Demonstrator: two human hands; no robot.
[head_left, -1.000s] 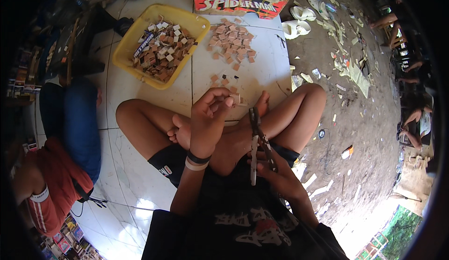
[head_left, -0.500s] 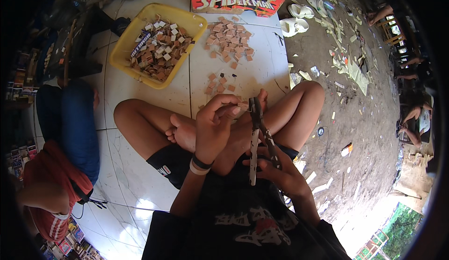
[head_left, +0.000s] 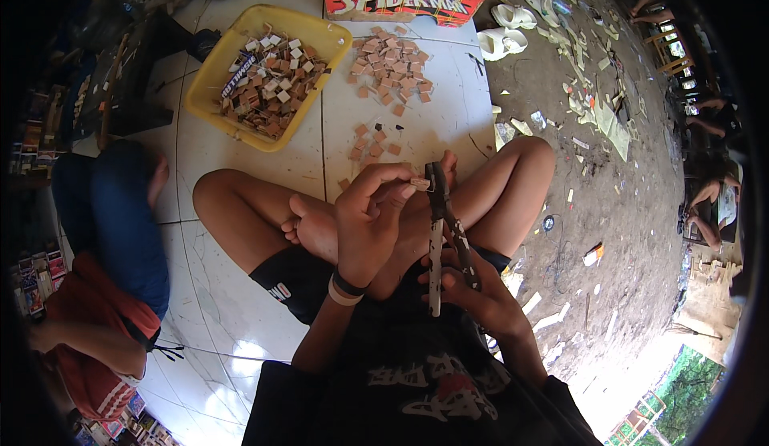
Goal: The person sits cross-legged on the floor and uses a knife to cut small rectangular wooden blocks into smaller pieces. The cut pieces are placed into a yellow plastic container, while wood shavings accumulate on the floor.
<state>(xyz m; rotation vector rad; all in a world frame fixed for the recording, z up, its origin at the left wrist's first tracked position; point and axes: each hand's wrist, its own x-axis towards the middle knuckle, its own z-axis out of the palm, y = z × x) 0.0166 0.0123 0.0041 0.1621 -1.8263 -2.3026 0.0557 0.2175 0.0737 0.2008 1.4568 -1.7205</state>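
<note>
Between the thumb and fingertips of my left hand [head_left: 370, 220] is a small brown square piece [head_left: 419, 183], held at the head of a pair of pincers [head_left: 436, 234]. The pincers have a dark head and worn handles with chipped pale paint. My right hand [head_left: 485, 300] is wrapped round those handles, which stand somewhat apart. Whether the jaws touch the piece I cannot tell. Just beyond my hands lie a few loose brown squares [head_left: 376, 148], and past them a larger pile of such squares [head_left: 391, 68].
A yellow plastic basin [head_left: 199, 85] full of brown and pale pieces stands at the far left of the pile. Behind the pile is a colourful printed box [head_left: 400, 1]. Another person in red and blue [head_left: 128, 221] sits at left. White sandals [head_left: 503, 43] and scraps lie on the ground at right.
The brown piece shows a little more clearly at the pincer head, with my left fingers slightly shifted. The person at left has moved an arm. My right hand keeps its hold.
</note>
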